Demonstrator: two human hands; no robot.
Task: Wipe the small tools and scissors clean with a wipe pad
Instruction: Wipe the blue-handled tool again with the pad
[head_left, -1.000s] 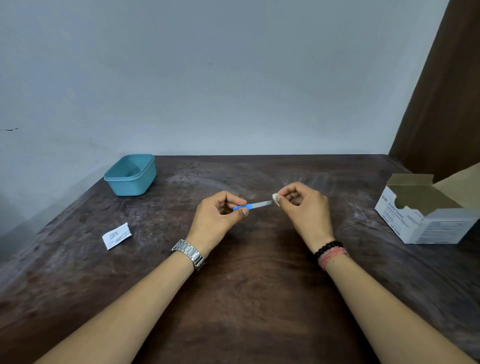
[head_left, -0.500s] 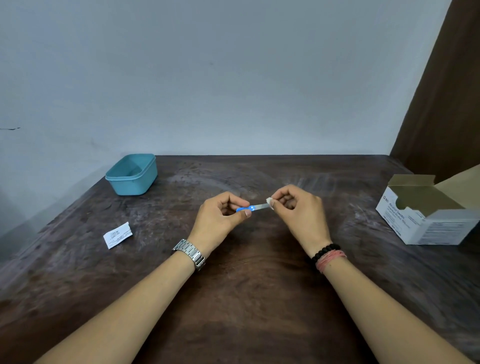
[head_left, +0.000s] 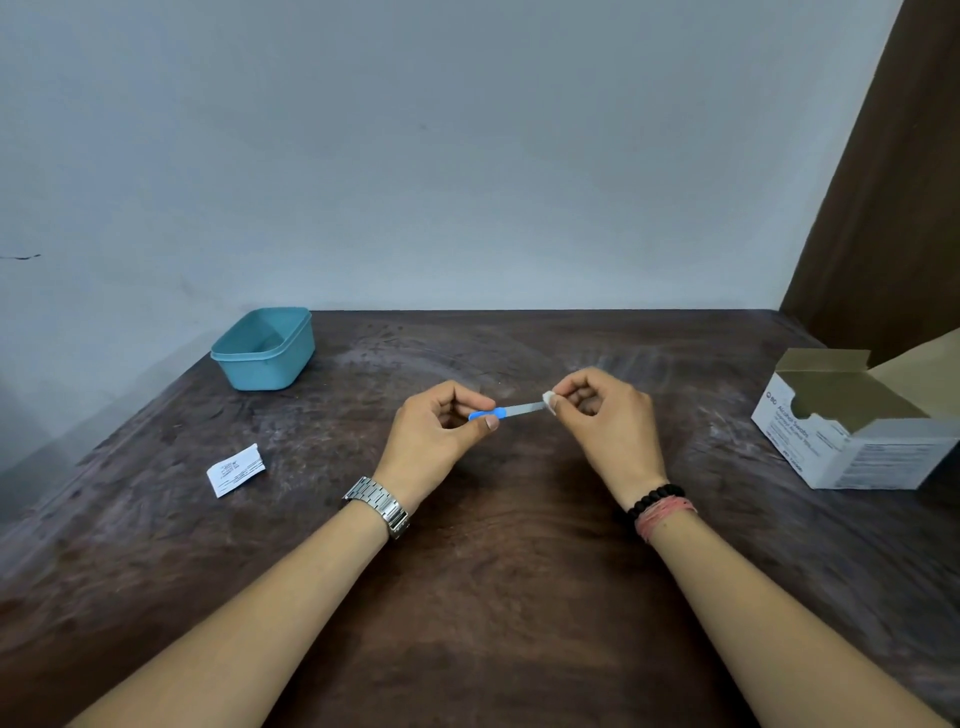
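Two hands meet above our desk. Our left hand pinches a small tool by its blue handle; our right hand pinches a white wipe around its tip.

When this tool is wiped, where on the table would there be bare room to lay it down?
Bare wood lies between the teal tub and the white box along the far edge, and between the forearms near you. The torn wrapper takes the left; both hands fill the middle.
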